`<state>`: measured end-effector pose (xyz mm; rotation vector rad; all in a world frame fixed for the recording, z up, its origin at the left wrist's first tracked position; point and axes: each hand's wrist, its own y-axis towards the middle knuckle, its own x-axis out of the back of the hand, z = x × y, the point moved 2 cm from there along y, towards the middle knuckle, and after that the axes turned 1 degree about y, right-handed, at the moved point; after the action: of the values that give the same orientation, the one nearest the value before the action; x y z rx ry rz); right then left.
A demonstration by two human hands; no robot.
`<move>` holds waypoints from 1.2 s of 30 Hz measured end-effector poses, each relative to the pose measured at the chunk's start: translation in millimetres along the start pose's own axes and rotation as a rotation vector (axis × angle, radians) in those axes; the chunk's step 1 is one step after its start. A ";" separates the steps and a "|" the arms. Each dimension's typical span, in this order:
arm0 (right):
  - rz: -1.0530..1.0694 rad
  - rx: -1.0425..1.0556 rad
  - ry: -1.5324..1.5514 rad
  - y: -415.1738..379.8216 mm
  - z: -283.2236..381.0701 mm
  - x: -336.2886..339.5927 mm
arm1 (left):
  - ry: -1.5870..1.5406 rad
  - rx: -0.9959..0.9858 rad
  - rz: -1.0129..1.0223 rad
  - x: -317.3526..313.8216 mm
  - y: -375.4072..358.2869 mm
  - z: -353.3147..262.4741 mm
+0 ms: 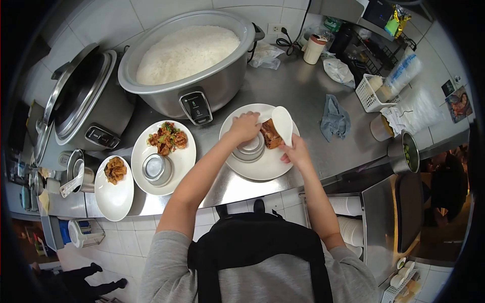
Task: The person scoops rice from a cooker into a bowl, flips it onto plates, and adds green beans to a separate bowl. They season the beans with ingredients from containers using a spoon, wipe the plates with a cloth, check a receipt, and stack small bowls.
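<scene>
A large white plate (273, 170) lies on the steel counter in front of me. It holds an upturned metal bowl (250, 149) and a piece of browned, glazed meat (272, 134). My left hand (245, 126) is over the back of the bowl, fingers bent and close together beside the meat; what they grip, if anything, is hidden. My right hand (297, 153) is closed around the handle of a white rice paddle (282, 123), its blade pointing up and away over the meat's right side.
Left of me, one plate (177, 185) carries chopped fried food and another upturned metal bowl (157, 169); an oval plate (114, 202) holds fried pieces. Behind stands an open cooker of rice (189, 55). A grey-blue cloth (335, 118) and white basket (371, 96) lie right.
</scene>
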<state>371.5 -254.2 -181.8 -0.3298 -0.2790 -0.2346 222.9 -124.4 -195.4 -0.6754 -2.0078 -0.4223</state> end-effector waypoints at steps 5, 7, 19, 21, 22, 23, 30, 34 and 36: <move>-0.021 0.488 -0.243 29.2 -26.2 -29.6 | -0.012 -0.200 -0.029 55.1 -61.4 16.0; 0.023 0.722 -0.333 13.7 3.4 -46.2 | -0.091 -0.320 -0.096 44.2 -90.5 21.1; 0.231 0.908 -0.532 26.9 31.8 -55.4 | -0.069 -0.217 -0.177 40.2 -118.6 20.9; 0.092 0.795 -0.325 17.8 69.0 -44.6 | -0.080 -0.256 -0.414 74.8 -147.3 30.6; -0.024 0.841 -0.216 25.5 68.5 -36.9 | -0.098 -0.187 -0.524 95.7 -165.0 38.9; -0.021 0.758 -0.067 32.4 64.9 -29.7 | -0.115 -0.124 -0.629 113.0 -182.4 51.5; 0.181 0.499 0.223 2.4 80.3 -103.0 | 0.150 0.501 -1.113 224.7 -378.4 236.6; 0.219 0.561 0.119 -15.8 111.1 -202.6 | 0.435 0.447 -1.134 304.8 -444.7 337.3; 0.268 0.567 0.095 -25.0 135.6 -251.3 | 0.424 0.556 -1.072 334.7 -451.5 380.0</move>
<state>98.6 -184.7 -128.3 0.2055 -0.1941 0.0970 -447.3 -177.2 -103.8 0.8258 -1.7870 -0.5166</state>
